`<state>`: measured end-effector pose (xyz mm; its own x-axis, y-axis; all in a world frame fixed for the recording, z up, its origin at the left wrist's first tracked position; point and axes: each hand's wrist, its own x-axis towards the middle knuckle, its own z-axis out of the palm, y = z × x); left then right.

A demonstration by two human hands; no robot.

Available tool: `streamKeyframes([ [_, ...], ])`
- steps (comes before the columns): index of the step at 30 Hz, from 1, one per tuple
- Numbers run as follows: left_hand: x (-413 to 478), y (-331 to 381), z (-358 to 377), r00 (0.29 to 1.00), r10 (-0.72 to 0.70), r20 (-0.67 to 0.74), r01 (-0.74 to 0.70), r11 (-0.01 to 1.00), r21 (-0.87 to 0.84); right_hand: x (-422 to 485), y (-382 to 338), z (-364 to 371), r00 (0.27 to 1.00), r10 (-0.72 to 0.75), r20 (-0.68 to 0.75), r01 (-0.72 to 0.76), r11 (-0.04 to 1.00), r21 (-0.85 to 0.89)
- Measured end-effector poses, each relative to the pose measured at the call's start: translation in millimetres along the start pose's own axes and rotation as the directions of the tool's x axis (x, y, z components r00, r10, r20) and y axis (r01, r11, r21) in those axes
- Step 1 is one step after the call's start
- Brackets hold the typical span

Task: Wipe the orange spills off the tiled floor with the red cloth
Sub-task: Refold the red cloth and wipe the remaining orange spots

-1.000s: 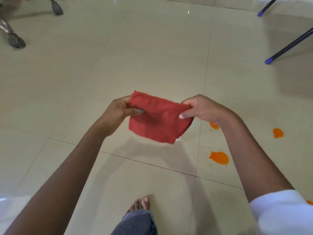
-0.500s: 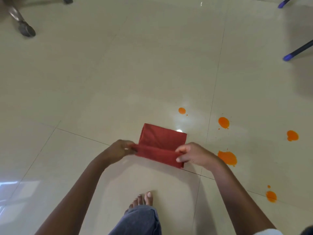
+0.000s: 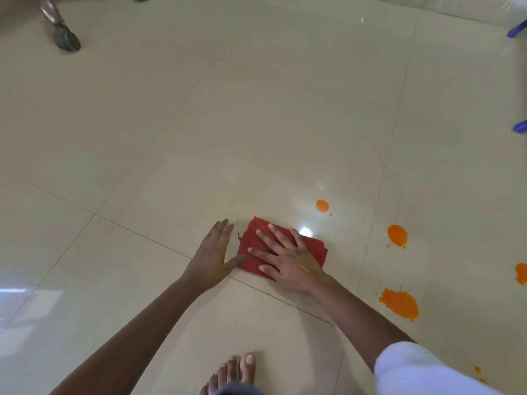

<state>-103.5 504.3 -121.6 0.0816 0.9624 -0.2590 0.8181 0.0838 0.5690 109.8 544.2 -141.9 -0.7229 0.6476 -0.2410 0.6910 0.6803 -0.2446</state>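
The red cloth (image 3: 313, 250) lies folded into a small rectangle on the cream tiled floor (image 3: 256, 124). My right hand (image 3: 291, 258) rests flat on top of it, fingers spread, pressing it down. My left hand (image 3: 212, 252) lies flat on the tile just left of the cloth, its thumb at the cloth's edge. Several orange spills sit to the right of the cloth: a small round one (image 3: 322, 205), a larger drop (image 3: 397, 235), a big blot (image 3: 399, 305), and one cut by the right edge (image 3: 521, 273). The cloth touches none of them.
My bare foot (image 3: 233, 372) stands below the hands, and my white sleeve (image 3: 413, 369) fills the lower right. A chair caster (image 3: 67, 38) is at the far upper left. Two blue-tipped legs (image 3: 517, 31) (image 3: 520, 126) poke in at the right edge.
The cloth was held up in both hands, then folded and lowered to the floor. Now it lies flat, with my right palm on it and my left hand let go beside it.
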Motion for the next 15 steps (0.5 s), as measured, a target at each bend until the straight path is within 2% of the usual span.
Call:
streamKeyframes([
  [2, -1, -15, 3, 0.996, 0.068, 0.05, -0.075, 0.985, 0.157, 11, 7, 4, 0.997, 0.05, -0.061, -0.054, 0.997, -0.061],
  [3, -1, -22, 4, 0.994, 0.085, 0.064, -0.097, 0.972, 0.216, 12, 8, 5, 0.982, 0.147, -0.116, -0.154, 0.987, -0.05],
  [4, 0, -27, 4, 0.993, 0.092, 0.074, -0.108, 0.961, 0.254, 10, 9, 8, 0.945, 0.275, -0.176, -0.281, 0.96, -0.009],
  [6, 3, -31, 3, 0.988, 0.112, 0.105, -0.139, 0.943, 0.301, -4, -4, 15, 0.808, 0.53, -0.258, -0.518, 0.847, 0.118],
  [7, 7, -30, 3, 0.985, 0.123, 0.122, -0.156, 0.936, 0.315, -13, -16, 21, 0.761, 0.59, -0.269, -0.567, 0.807, 0.166],
  [8, 11, -27, 4, 0.98, 0.14, 0.142, -0.18, 0.926, 0.332, -22, -32, 26, 0.766, 0.583, -0.27, -0.556, 0.812, 0.177],
  [10, 21, -19, 9, 0.969, 0.176, 0.173, -0.228, 0.906, 0.356, -21, -42, 29, 0.87, 0.443, -0.219, -0.423, 0.896, 0.134],
  [12, 34, -11, 12, 0.968, 0.199, 0.151, -0.241, 0.904, 0.352, 11, -20, 16, 0.919, 0.318, -0.234, -0.303, 0.948, 0.101],
  [13, 41, -6, 12, 0.972, 0.19, 0.14, -0.228, 0.909, 0.349, 31, 0, 7, 0.911, 0.332, -0.244, -0.319, 0.943, 0.092],
  [15, 54, 0, 11, 0.98, 0.162, 0.117, -0.193, 0.921, 0.339, 56, 51, -13, 0.847, 0.496, -0.193, -0.492, 0.868, 0.074],
])
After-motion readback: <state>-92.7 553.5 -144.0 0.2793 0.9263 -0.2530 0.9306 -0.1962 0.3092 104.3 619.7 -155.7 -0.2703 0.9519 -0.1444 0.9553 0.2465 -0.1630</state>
